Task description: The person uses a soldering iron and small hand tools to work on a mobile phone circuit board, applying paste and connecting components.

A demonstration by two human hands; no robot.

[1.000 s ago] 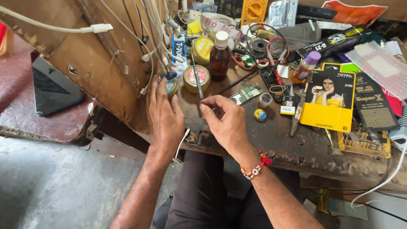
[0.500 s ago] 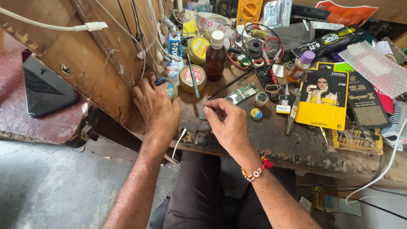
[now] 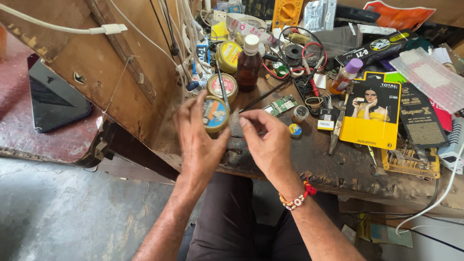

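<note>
Left hand (image 3: 198, 140) grips small round tin (image 3: 214, 114), lifted off workbench (image 3: 319, 164); right hand (image 3: 268, 142) pinches something too small to tell beside it; tin lid seemingly on, unopened.

From my remote view, a brown bottle (image 3: 250, 65) with a white cap stands upright at the back of the workbench (image 3: 333, 166). A second round tin (image 3: 222, 86) sits just left of it. A small green circuit board (image 3: 280, 105) lies to the bottle's right. A yellow printed card (image 3: 369, 116) lies flat further right, with tweezers (image 3: 337, 130) just beside its left edge. I see a dark phone (image 3: 53, 99) lying well apart on the red surface (image 3: 43, 140) at left.
</note>
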